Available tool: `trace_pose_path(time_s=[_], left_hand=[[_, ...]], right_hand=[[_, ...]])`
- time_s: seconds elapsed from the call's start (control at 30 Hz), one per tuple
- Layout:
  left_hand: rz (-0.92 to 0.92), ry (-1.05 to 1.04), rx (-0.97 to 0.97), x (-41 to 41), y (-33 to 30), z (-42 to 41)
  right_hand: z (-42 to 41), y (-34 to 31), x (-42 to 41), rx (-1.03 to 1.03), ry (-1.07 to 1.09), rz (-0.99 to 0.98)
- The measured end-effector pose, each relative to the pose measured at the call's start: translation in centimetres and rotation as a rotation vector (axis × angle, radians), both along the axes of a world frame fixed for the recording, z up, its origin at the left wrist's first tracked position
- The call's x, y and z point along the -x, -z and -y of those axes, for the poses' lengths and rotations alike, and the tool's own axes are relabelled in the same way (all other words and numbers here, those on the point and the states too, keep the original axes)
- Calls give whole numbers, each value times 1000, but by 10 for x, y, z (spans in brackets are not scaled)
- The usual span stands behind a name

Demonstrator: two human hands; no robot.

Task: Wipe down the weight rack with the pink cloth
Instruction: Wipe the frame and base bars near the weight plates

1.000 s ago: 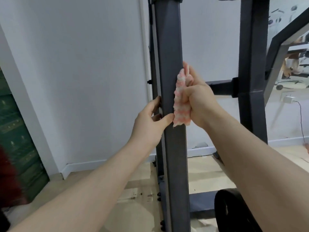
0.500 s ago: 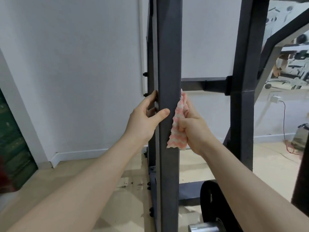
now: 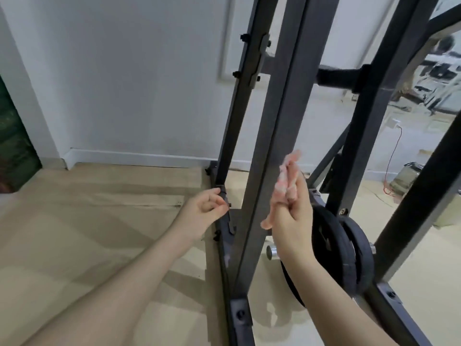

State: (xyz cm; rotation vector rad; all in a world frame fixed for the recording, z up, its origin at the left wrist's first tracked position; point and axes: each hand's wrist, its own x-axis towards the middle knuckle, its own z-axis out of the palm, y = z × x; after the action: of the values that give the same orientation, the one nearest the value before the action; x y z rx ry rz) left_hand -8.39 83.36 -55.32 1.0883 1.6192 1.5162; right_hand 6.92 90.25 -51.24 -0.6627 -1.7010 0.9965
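Compared with half a second ago, both hands have dropped lower on the weight rack (image 3: 282, 126) and let go of its front post. The left hand (image 3: 203, 209), which was wrapped around that post, now sits in the middle of the frame with its fingers loosely curled, holding nothing, fingertips beside a bracket on the thinner post behind. The right hand (image 3: 290, 216), just right of centre, grips the pink cloth (image 3: 284, 183), which is bunched between fingers and palm and sticks up above them. The cloth was pressed on the post's right face; now it lies just beside that face, and motion blur hides whether it touches. The view has tilted down, showing more floor (image 3: 99, 221).

Counted: two hands, one cloth, one rack, two black weight plates (image 3: 346, 248) side by side at lower right, one orange cable (image 3: 393, 156) along the wall at right.
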Motion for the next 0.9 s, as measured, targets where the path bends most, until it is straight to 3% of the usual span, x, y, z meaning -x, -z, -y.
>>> trace_pose_path(time_s=[0.17, 0.3, 0.47, 0.67, 0.9], left_hand=[[-43, 114, 37, 52, -1, 15], [-93, 221, 63, 113, 17, 10], [-59, 166, 150, 178, 45, -1], [-63, 187, 327, 204, 44, -21], [-230, 260, 458, 223, 80, -96]], right_hand=[[23, 15, 53, 190, -45, 139], [18, 46, 89, 296, 61, 276], [-9, 60, 136, 330, 182, 490], [-41, 52, 154, 449, 215, 498], [-97, 130, 192, 680, 286, 322]])
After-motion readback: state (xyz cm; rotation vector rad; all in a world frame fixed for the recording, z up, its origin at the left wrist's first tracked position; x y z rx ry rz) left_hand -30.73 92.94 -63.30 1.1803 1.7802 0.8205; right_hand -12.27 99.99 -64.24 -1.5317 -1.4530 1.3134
